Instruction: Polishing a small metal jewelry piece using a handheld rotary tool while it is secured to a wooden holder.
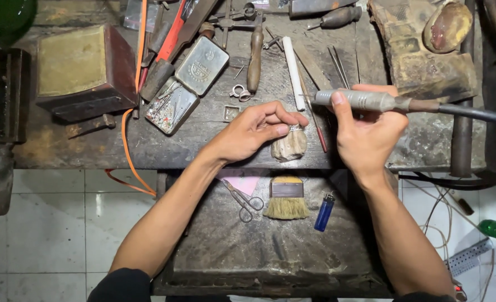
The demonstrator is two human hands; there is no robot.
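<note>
The left hand (253,131) pinches a small silver ring (296,128) between thumb and fingertips, braced on the worn wooden bench peg (288,146) at the tabletop (91,151) edge. The right hand (365,134) has its grip closed around a grey rotary handpiece (362,100). The handpiece's long axis runs nearly horizontal, tip pointing left toward the ring, cable trailing right. For good control, keep the ring firmly seated on the peg and bring the tip in lightly. A brush (286,198), scissors (245,201) and blue lighter (324,212) lie on the lower tray.

A jeweller's workshop: worn workbench (91,151) strewn with files (337,67) and scissors (247,202)
</note>
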